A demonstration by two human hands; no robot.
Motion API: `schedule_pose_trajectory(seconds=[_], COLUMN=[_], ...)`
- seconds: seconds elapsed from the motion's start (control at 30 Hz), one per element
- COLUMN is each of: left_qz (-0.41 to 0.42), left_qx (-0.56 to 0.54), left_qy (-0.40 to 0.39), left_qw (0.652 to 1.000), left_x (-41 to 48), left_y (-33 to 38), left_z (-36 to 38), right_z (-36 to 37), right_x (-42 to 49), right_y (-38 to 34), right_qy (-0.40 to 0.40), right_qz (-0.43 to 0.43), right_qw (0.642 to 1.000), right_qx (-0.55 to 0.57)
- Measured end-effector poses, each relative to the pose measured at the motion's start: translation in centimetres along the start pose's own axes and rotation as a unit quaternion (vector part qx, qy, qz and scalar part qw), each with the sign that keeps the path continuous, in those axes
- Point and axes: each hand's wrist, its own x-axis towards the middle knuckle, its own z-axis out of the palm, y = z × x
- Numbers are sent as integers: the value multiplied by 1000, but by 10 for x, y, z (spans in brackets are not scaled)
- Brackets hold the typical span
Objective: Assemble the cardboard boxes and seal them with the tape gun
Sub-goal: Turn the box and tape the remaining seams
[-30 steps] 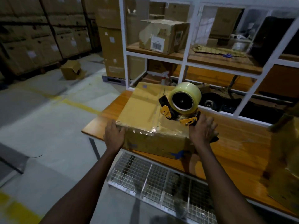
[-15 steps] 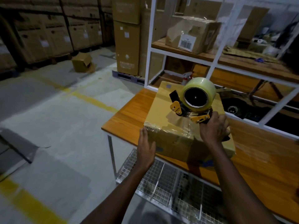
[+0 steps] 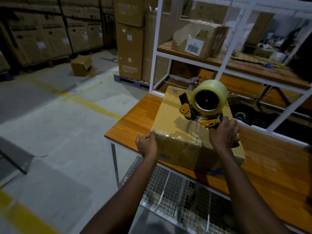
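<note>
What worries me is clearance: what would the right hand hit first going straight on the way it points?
The right hand, gripping the tape gun, has bare cardboard box top ahead; beyond it, probably the spray bottle, depth unclear.

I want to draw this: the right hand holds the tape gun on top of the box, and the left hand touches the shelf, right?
Not quite. The head view shows the left hand holding the near left corner of the box, not the shelf. The right hand does hold the tape gun on top of the box.
</note>
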Motion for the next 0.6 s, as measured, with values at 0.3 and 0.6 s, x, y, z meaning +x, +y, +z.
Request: schedule_pose_trajectory(seconds=[0.3,0.6], left_qz=[-28,382], left_qx=[24,304], left_qy=[-15,-41], left_qw=[999,872], left_x=[15,41], left_y=[-1,7], left_z=[1,-38], right_z=[1,-3], right_x=[-2,-3], right_y=[1,4], right_qy=[7,9], right_qz=[3,13], right_qw=[1000,1000], right_qx=[1,3])
